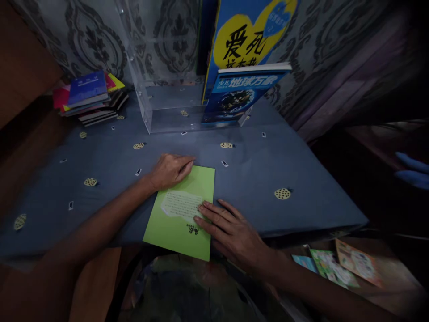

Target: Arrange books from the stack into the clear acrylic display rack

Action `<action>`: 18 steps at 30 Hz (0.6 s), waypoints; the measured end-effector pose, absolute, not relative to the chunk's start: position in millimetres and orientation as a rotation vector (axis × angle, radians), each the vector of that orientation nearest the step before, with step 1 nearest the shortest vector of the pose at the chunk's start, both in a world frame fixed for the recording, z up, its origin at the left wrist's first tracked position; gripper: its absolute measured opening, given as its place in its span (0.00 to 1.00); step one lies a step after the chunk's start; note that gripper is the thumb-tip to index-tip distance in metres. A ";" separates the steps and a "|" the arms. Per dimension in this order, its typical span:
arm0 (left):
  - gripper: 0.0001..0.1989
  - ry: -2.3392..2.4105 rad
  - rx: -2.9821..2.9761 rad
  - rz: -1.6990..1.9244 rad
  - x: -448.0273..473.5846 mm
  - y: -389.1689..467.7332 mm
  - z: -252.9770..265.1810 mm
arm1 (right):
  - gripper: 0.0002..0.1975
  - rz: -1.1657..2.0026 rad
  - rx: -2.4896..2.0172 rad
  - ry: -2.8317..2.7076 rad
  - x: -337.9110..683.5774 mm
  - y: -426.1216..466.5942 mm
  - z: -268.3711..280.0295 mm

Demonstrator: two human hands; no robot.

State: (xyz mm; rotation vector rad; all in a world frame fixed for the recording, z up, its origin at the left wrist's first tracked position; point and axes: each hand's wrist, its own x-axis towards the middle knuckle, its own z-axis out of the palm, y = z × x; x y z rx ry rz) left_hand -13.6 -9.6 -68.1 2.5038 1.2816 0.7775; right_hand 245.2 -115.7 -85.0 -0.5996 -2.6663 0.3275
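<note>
A thin green booklet (187,237) lies on the blue tablecloth at the table's near edge, its lower end reaching past that edge. Its upward face bears a pale panel of small print and a dark logo. My left hand (171,170) is closed at the booklet's upper left corner, fingers together and thumb over the green cover; the fingers' undersides are hidden. Across the booklet's right edge lies my right hand (231,230), flat with fingers spread, the fingertips touching the printed panel.
A clear acrylic book stand (167,118) stands at the back, holding a blue Earth book (231,98) and a taller blue-and-yellow book (239,33). A stack of books (90,94) sits back left. Several picture books (335,266) lie below, right. Blue fingers (414,170) show at far right.
</note>
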 end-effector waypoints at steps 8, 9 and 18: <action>0.21 1.141 2.229 0.769 -24.0 -6.5 -59.5 | 0.14 0.418 -0.364 -2.465 229.5 -97.4 -63.3; 0.21 1.127 2.185 0.759 -25.7 -5.6 -58.4 | 0.14 0.440 -0.337 -2.444 228.2 -92.8 -57.2; 0.31 1.015 1.698 0.777 -34.8 2.6 -55.9 | 0.17 0.501 -0.231 -2.175 214.6 -39.7 -31.6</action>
